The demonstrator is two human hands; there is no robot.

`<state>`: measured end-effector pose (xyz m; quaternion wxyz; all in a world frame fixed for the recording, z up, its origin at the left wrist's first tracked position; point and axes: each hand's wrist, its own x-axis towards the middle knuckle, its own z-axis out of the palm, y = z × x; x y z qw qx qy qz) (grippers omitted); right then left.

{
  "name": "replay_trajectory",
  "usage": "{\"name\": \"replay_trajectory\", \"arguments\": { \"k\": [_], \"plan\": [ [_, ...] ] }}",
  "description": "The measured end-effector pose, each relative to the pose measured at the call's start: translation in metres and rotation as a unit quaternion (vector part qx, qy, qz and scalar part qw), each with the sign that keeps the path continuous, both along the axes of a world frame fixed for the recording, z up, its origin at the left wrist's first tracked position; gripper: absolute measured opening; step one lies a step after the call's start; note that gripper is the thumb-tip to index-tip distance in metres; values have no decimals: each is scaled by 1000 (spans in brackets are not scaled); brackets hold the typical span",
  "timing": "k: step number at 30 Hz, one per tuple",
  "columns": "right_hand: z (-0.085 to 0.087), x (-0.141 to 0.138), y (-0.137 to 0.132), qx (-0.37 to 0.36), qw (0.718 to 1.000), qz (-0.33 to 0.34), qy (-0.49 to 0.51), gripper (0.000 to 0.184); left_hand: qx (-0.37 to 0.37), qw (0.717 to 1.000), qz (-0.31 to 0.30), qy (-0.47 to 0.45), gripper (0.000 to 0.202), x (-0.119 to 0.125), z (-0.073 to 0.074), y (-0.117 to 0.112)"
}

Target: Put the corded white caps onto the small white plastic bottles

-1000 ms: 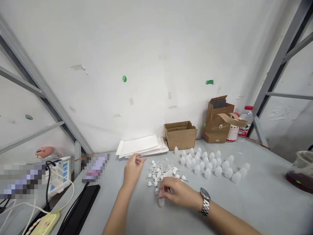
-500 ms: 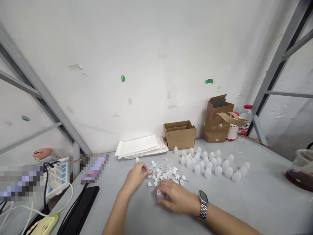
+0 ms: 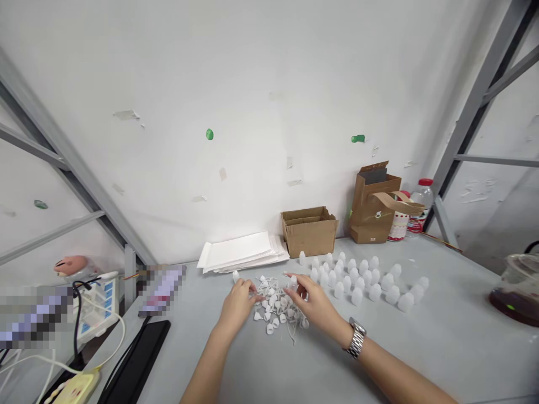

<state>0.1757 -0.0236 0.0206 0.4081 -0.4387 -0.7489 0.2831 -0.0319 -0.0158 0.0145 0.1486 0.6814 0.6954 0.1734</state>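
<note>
My left hand [image 3: 239, 304] is at the left edge of a pile of small white caps [image 3: 273, 306] with thin white strings. Its thumb and fingertips come together among the caps, and what they pinch is too small to make out. My right hand [image 3: 314, 303], wearing a metal-band watch [image 3: 357, 338], reaches over the right side of the pile. Between its thumb and fingers is a small translucent white bottle [image 3: 293, 282]. Another small bottle [image 3: 235, 275] stands just behind my left hand. Several upright bottles [image 3: 357, 295] stand in loose rows to the right.
White padded envelopes [image 3: 240, 252] lie stacked by the wall beside an open cardboard box [image 3: 309, 235]. A brown paper bag [image 3: 374, 210] and a red-capped bottle [image 3: 421, 205] are at back right. A cup of dark liquid [image 3: 516, 297] stands far right; a black bar [image 3: 135, 362] lies left.
My right hand has moved away from me with the small bottle, from the pile's front to its right side. Some caps and strings now lie nearer to me.
</note>
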Motion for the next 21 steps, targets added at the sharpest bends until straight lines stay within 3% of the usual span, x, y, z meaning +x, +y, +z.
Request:
{"name": "replay_trajectory", "arguments": {
  "k": [5,15,21],
  "plan": [
    [-4,-1,1,-4,1000,3,-10,33,2,999,-28,-16,10,3,-5,2],
    [-3,-1,1,-44,999,3,-18,34,47,997,-19,-58,5,8,-14,6],
    [-4,-2,1,-39,999,5,-17,33,51,995,-3,-91,35,10,-15,6]
  ]
}}
